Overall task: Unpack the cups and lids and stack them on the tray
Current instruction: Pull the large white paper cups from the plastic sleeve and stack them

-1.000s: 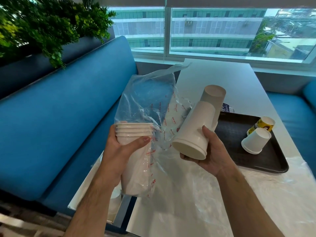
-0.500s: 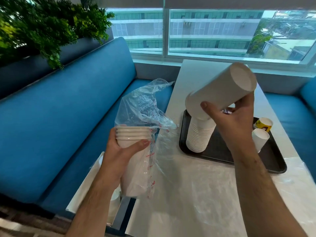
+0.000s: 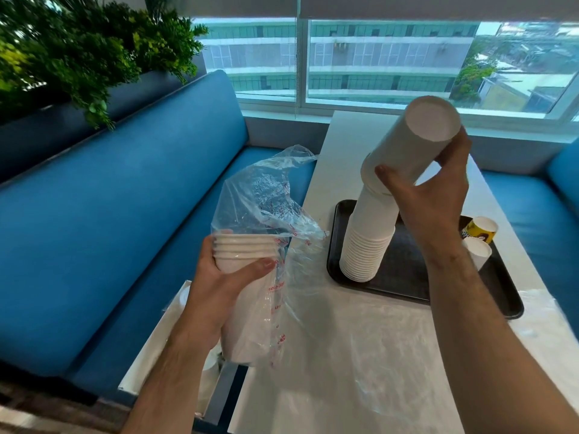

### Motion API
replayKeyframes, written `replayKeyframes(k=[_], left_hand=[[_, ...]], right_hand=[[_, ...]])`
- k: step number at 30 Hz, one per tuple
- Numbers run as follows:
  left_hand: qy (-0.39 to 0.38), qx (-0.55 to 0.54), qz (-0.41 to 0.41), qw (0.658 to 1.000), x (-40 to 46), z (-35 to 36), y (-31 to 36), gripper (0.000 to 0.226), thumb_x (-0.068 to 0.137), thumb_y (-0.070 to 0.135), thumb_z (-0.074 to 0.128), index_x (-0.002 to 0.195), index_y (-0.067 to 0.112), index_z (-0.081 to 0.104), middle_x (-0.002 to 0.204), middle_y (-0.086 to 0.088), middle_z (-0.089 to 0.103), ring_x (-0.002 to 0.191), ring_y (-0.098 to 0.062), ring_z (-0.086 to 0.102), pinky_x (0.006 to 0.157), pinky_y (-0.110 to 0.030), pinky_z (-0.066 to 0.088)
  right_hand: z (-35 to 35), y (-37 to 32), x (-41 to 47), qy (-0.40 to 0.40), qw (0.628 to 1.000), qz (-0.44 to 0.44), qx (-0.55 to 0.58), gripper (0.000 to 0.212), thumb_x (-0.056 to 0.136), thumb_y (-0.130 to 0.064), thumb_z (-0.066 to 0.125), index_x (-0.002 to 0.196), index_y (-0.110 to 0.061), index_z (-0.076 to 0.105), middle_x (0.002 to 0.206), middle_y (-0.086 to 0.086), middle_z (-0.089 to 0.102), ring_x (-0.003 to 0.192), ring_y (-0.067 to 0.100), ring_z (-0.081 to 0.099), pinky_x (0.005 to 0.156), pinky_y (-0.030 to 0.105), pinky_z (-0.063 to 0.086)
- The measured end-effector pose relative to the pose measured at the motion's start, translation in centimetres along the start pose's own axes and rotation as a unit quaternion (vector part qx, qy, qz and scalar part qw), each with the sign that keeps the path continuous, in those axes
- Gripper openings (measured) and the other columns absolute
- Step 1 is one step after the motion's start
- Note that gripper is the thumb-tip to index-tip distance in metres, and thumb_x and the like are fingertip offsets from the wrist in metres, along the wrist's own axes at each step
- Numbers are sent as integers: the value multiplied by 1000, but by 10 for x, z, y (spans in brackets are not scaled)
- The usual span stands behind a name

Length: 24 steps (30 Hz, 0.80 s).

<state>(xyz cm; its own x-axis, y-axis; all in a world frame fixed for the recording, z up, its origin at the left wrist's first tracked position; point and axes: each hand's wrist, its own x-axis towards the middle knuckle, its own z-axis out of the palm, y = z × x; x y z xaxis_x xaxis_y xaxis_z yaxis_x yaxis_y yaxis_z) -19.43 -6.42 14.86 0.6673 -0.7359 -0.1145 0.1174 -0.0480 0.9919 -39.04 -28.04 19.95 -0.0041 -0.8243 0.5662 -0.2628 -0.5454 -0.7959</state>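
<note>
**cupguy:** so where's the action? the tall cup stack (image 3: 366, 245) stands upside down, rims down, on the black tray (image 3: 407, 289) at about 2 o'clock from the viewer. The right hand (image 3: 432, 195) is clamped round a shorter batch of nested cups (image 3: 410, 145), thumb on the near side, fingers behind, and its open end sits right over the top of the tall stack

**traywatcher:** which way does the batch point?

**cupguy:** its long axis is tilted, closed bottom toward 1 o'clock and up, while the stack under it leans only a little. So I'd guess the next move is to swing the batch upright and push it down in line. Right hand is the only one near; the tray is well apart from the left

**traywatcher:** and the left?

**cupguy:** left hand (image 3: 225, 277) grips the remaining cups (image 3: 242, 250) through the clear plastic bag (image 3: 260, 195), at 10 o'clock from the tray, out over the table edge above the blue bench (image 3: 125, 214). Hands are well apart

**traywatcher:** changed from half a second ago?

**cupguy:** the batch has tipped up steeper and looks seated lower on the stack; left hand and bag haven't budged. Two loose cups, one white (image 3: 477, 253) and one yellow (image 3: 481, 230), sit on the tray at 3 o'clock from the stack
</note>
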Motion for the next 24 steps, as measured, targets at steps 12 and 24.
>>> replayKeyframes(k=[12,24], left_hand=[[-7,6,-3,1000,1,1,-3,95,39,43,95,125,36,55,113,4,73,100,-19,72,91,-51,58],[-1,19,-25,1000,1,12,-2,106,32,49,94,125,36,44,112,9,69,98,-15,72,92,-50,57]], right_hand=[[22,56,-33,-73,988,106,-87,87,71,-59,77,141,-33,31,133,-8,57,116,16,56,104,63,41],[22,43,-41,-21,989,115,-88,89,77,-48,80,149,-24,32,151,0,37,138,22,35,110,58,31]])
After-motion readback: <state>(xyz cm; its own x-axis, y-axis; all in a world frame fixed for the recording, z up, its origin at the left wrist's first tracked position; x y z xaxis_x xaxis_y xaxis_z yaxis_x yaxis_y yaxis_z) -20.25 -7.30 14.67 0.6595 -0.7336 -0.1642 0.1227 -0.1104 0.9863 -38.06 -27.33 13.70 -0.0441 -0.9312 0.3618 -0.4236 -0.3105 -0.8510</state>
